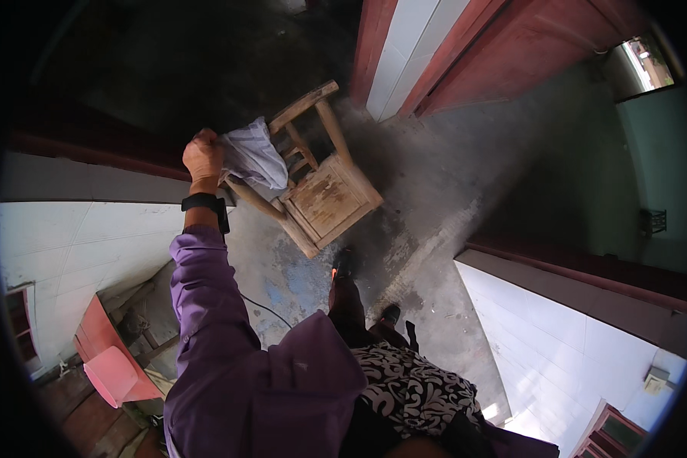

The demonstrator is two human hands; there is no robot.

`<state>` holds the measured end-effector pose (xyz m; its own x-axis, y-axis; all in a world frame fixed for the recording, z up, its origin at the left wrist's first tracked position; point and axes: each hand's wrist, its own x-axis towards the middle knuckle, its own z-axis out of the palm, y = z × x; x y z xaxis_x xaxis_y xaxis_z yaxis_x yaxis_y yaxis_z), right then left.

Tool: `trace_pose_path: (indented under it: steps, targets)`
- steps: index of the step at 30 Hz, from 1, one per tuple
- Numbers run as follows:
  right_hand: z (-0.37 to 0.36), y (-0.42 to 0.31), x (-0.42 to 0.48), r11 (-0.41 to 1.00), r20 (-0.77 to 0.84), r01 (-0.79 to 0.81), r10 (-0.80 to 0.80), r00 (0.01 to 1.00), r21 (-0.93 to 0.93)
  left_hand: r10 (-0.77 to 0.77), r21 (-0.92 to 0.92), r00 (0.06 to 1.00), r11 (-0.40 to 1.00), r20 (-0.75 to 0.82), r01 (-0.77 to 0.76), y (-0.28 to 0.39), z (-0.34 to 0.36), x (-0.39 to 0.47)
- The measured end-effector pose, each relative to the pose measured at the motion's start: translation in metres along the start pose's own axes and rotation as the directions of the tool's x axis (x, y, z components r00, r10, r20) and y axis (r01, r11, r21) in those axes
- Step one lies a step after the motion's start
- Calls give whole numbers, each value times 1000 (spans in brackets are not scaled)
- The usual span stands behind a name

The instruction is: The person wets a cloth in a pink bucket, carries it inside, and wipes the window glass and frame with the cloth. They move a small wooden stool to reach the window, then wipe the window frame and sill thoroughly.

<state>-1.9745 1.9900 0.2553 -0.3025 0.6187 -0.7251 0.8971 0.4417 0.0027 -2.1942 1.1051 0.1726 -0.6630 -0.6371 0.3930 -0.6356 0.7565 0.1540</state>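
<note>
My left hand (pixel 203 156), with a dark band on the wrist, is closed in a fist around one edge of a pale striped cloth (pixel 256 153). The cloth covers part of the top rail of a worn wooden chair (pixel 331 197). Whether my fingers also grip the rail beneath it is hidden. The chair stands tilted in the view, its seat finish patchy and its slatted back towards my hand. My right hand is out of view.
A red door (pixel 521 63) and a pale pillar (pixel 403 57) stand ahead. White tiled walls rise left (pixel 109 229) and right (pixel 572 320). A pink basin (pixel 111 375) is at lower left. A dark cable (pixel 266 308) crosses the stained concrete floor (pixel 435 172).
</note>
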Motion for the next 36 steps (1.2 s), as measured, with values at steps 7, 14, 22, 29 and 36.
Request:
trace_pose_path:
  steps: [7,14,22,29,36]
  targets:
    - [18,22,-1,972,29,-37,31,999,230,-63,468,994,884,90,14,-10,-32,64]
    - [24,48,47,969,-12,-227,227,974,-101,-6,-4,863,1000,504,9,46,38,-24]
    - [105,141,-3,950,-50,-201,218,975,237,49,-52,679,999,733,-16,75,24,-37]
    - [173,224,-66,871,-122,-272,348,930,409,336,-338,724,929,603,-150,99,48,-115]
    - [280,342,-88,717,-54,-365,488,871,594,640,-506,412,767,648,-395,257,-58,-260]
